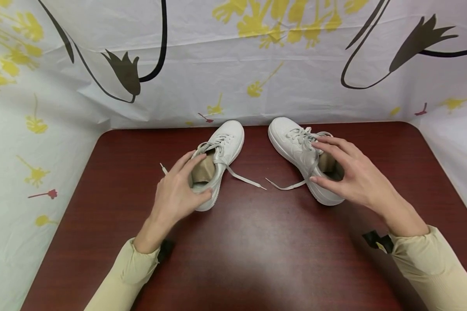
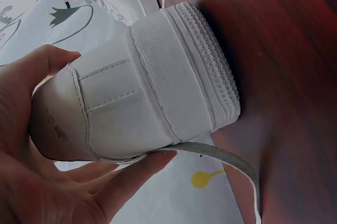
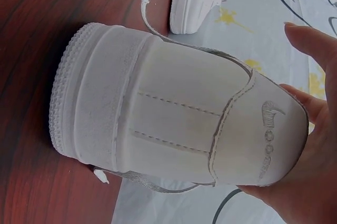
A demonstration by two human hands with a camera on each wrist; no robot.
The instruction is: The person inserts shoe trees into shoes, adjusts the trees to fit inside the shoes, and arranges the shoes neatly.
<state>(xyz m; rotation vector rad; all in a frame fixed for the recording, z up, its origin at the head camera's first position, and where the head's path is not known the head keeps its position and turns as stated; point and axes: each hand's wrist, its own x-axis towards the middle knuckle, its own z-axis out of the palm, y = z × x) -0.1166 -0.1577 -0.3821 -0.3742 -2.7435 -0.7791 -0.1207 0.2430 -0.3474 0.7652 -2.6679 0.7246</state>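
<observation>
Two white lace-up sneakers stand on the table, toes pointing away from me. My left hand [image 1: 175, 192] spans the heel opening of the left sneaker [image 1: 233, 138], its thumb and fingers spread to either side. In the left wrist view, the thumb tip is right at the collar, and a fingertip lies close by the loose lace [image 2: 221, 155]. Around the opening of the right sneaker [image 1: 286, 129], my right hand [image 1: 358, 177] spreads its fingers. The right wrist view shows the thumb apart from that shoe's heel [image 3: 179, 113]. Brownish filling [image 1: 204, 168] shows inside the left shoe.
Loose lace ends [image 1: 249, 180] trail over the dark reddish table [image 1: 249, 242] between the shoes. A white sheet [image 1: 202, 65] with flower prints hangs just behind the toes and along both sides. Dark straps [image 1: 377, 242] show at the wrists, below pale sleeves.
</observation>
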